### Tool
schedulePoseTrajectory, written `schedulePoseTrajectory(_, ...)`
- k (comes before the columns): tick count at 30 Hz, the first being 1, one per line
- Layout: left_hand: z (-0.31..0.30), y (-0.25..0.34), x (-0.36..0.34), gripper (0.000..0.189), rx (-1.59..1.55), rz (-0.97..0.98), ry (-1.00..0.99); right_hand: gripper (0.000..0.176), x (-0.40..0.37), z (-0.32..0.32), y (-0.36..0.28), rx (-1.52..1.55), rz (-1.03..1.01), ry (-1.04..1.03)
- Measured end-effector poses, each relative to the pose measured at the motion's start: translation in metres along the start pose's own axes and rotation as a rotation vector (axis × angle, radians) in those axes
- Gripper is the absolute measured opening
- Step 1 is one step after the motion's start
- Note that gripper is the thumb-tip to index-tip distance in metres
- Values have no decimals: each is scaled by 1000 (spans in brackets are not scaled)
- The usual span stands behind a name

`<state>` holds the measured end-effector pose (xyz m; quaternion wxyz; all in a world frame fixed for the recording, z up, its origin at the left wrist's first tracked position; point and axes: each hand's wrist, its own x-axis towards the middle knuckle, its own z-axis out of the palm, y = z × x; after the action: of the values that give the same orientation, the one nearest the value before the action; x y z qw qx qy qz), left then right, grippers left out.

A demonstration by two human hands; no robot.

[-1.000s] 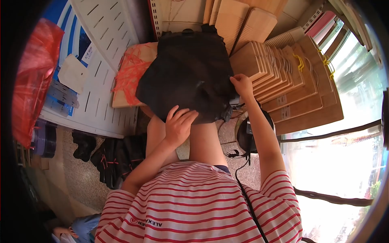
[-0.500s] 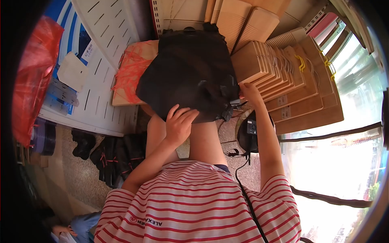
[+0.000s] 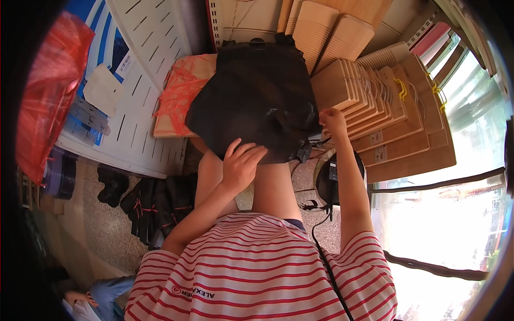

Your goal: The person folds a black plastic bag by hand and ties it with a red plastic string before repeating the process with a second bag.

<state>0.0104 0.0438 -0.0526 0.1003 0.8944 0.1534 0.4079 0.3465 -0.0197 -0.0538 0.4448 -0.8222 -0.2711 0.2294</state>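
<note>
A black sheet-like item, perhaps plastic or fabric, lies over a board and reaches down to my knees. On its lower edge rests my left hand, with the fingers spread. My right hand is at the item's right edge, its fingers pinched together; what they hold, if anything, is too small to name. Beneath the black item's left side, pink-red strings lie on the wooden board.
Wooden cutting boards stand in a row at the right. A white perforated panel and a red plastic bag are at the left. Black bundles lie on the floor. Another person's arm shows at the bottom left.
The whole view has shifted slightly. My right hand's fingers have moved a little away from the black item's right edge, while my left hand stays on its lower edge.
</note>
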Motion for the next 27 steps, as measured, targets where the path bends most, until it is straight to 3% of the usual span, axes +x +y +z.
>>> schedulePoseTrajectory(1,1,0,0,34,-3,3,0,24,-1,-1,-1,0,0,4)
schedulePoseTrajectory(3,3,0,-1,34,13,3,15,30,-3,-1,-4,54,46,-176)
schedulePoseTrajectory(6,2,0,-1,34,-1,-3,15,34,0,3,-13,11,41,-224)
schedulePoseTrajectory(9,0,1,1,33,9,1,1,43,7,6,-28,-221,-24,-236)
schedulePoseTrajectory(13,-2,-1,3,32,15,15,-1,44,2,17,-42,-149,-33,-219)
schedulePoseTrajectory(16,-4,-2,6,27,41,33,-2,39,13,27,-42,-264,-70,-232)
schedulePoseTrajectory(18,-8,-4,12,25,108,85,6,31,15,33,-41,-292,-343,9)
schedulePoseTrajectory(22,-15,-11,41,24,154,121,42,28,17,14,-38,-55,-263,96)
schedulePoseTrajectory(24,-14,-9,56,25,165,165,94,26,9,5,-23,57,-361,271)
schedulePoseTrajectory(27,-5,-1,59,25,96,102,74,26,-19,-19,-10,-90,-286,383)
